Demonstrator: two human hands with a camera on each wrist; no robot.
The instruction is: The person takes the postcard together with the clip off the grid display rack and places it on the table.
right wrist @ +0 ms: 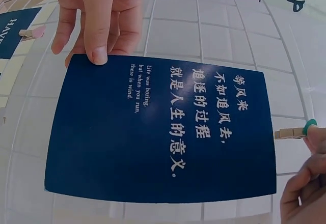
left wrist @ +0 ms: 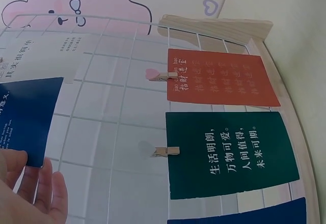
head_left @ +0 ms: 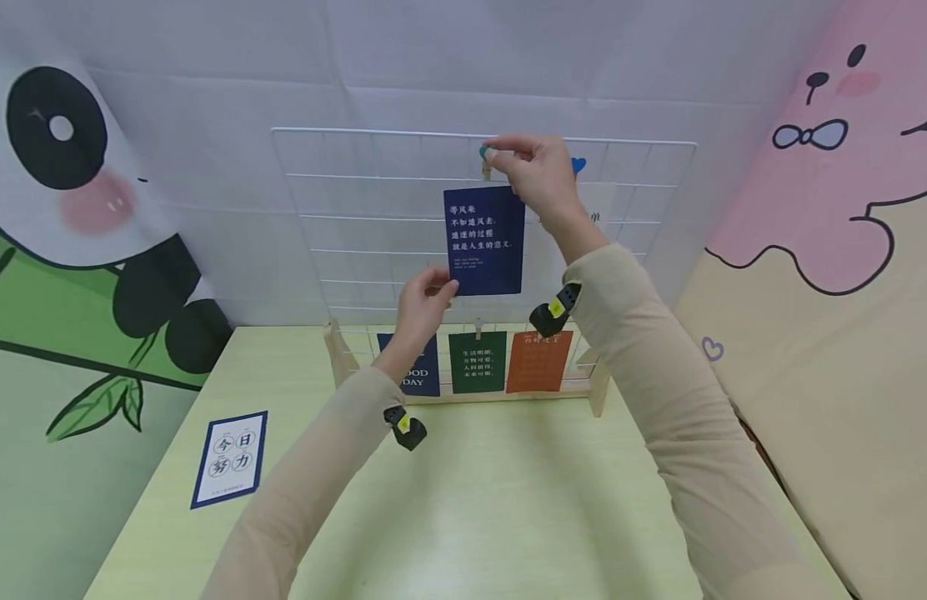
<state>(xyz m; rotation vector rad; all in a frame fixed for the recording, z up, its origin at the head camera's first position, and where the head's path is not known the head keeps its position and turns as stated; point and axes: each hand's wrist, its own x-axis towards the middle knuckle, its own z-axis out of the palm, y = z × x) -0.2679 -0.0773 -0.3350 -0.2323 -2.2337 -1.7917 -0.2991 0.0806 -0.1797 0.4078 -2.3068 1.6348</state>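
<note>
A dark blue card (head_left: 484, 242) with white writing stands upright in front of the white wire grid (head_left: 358, 197). My left hand (head_left: 424, 304) pinches its lower left corner between thumb and fingers. Above the card's top edge, my right hand (head_left: 542, 175) grips a small wooden clothespin (right wrist: 289, 133) with a green top. The clothespin's tip is close to the card's top edge in the right wrist view; whether it bites the card, I cannot tell. Behind my right hand, a white card (left wrist: 43, 56) on the grid is partly covered.
Low on the grid hang a green card (head_left: 477, 363), an orange card (head_left: 539, 363) and another blue card (head_left: 426, 367), partly behind my left arm. Wooden feet (head_left: 600, 388) support the grid. A white card with a blue border (head_left: 229, 458) lies at the table's left.
</note>
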